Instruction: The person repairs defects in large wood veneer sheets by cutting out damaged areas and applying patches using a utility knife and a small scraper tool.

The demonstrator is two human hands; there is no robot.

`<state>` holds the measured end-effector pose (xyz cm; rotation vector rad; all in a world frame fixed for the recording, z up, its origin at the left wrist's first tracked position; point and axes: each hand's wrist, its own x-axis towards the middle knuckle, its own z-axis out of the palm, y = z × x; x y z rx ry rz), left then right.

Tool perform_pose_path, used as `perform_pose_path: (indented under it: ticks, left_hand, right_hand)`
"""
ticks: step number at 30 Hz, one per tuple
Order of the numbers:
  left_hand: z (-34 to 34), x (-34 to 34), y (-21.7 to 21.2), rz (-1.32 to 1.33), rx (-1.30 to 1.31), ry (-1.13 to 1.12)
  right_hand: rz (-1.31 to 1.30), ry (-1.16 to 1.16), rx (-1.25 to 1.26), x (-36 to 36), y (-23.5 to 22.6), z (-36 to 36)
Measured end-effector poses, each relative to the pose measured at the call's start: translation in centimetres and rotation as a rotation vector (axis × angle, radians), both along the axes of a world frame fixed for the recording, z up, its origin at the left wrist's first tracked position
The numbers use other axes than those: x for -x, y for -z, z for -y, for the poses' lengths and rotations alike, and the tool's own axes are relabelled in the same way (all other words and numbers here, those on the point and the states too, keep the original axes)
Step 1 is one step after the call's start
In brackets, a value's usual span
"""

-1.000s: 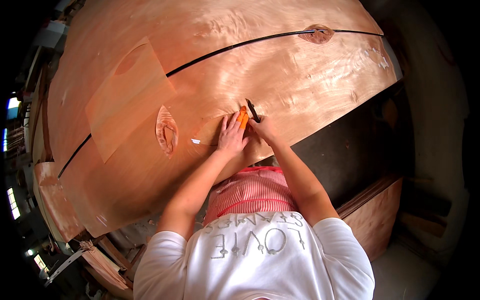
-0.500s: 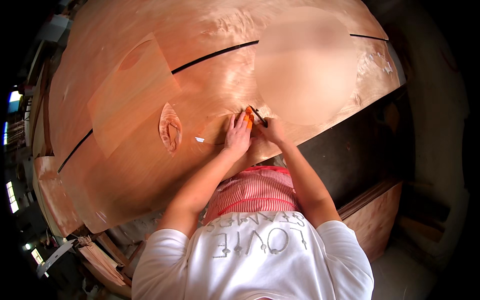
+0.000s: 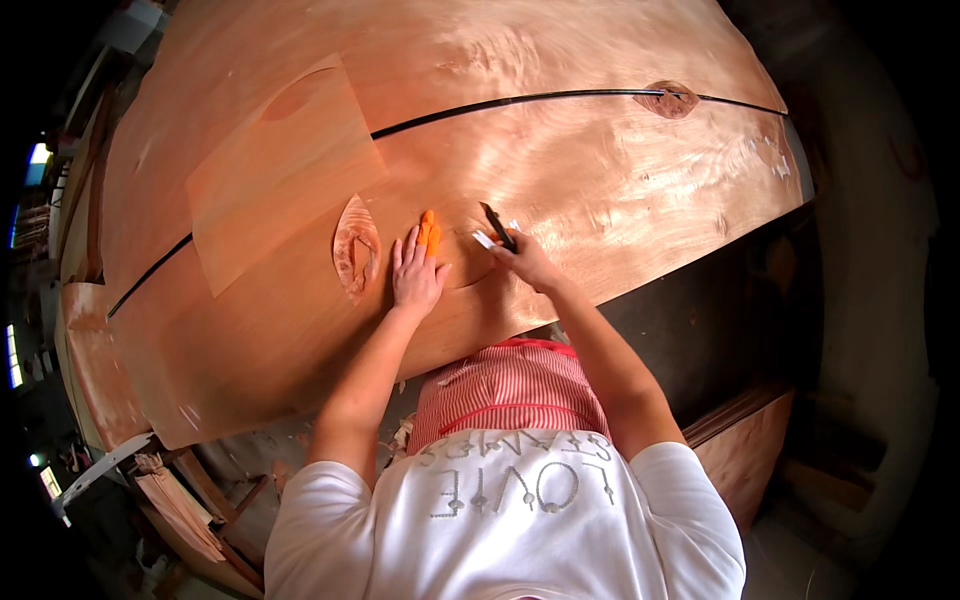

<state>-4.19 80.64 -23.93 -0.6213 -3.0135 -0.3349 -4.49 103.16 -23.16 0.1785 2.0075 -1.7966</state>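
Note:
My left hand (image 3: 418,283) lies flat on the large reddish-brown wood veneer sheet (image 3: 600,200), fingers stretched out, with orange covers (image 3: 429,232) on some of them. To its right, my right hand (image 3: 530,264) grips a slim dark knife (image 3: 496,224), its tip pointing up and away from me. A small white strip (image 3: 483,240) shows at the fingertips of that hand; whether it is pinched or only touched is unclear. Left of my left hand is a leaf-shaped veneer patch (image 3: 357,250) with a ragged split. A faint curved line marks the sheet between my hands.
A thin rectangular veneer piece (image 3: 285,175) lies on the sheet at the left. A black strip (image 3: 480,106) crosses the sheet, meeting another leaf-shaped patch (image 3: 668,99). Stacked boards (image 3: 745,440) stand below the right edge. Wood scraps (image 3: 180,505) sit at lower left.
My hands have moved apart: the left slid left toward the leaf-shaped patch, the right drew slightly left with the knife. The white piece formerly left of my left hand no longer shows there.

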Motion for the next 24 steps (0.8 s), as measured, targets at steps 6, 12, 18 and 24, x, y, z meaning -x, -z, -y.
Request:
perform_pose_path:
  ticks: [6,12,18,24]
  left_hand:
    - [-1.2,-0.4,-0.3,-0.009,-0.206,-0.031]
    - [-2.1,-0.3,0.0,0.001,-0.100,0.130]
    - [-2.5,0.2,0.2,0.005,-0.002,0.135]
    - [-1.7,-1.8,-1.7,0.105,-0.180,0.115]
  right_hand:
    - [-0.070,0.092,-0.399,1.7,1.9,4.8]
    - [-0.129,0.076,-0.533,1.7,1.2,5.5]
    - [-0.246,-0.374,-0.833,6.2,-1.4,1.5]
    - [0.007,-0.157,-0.223,1.1,-1.2,-3.1]
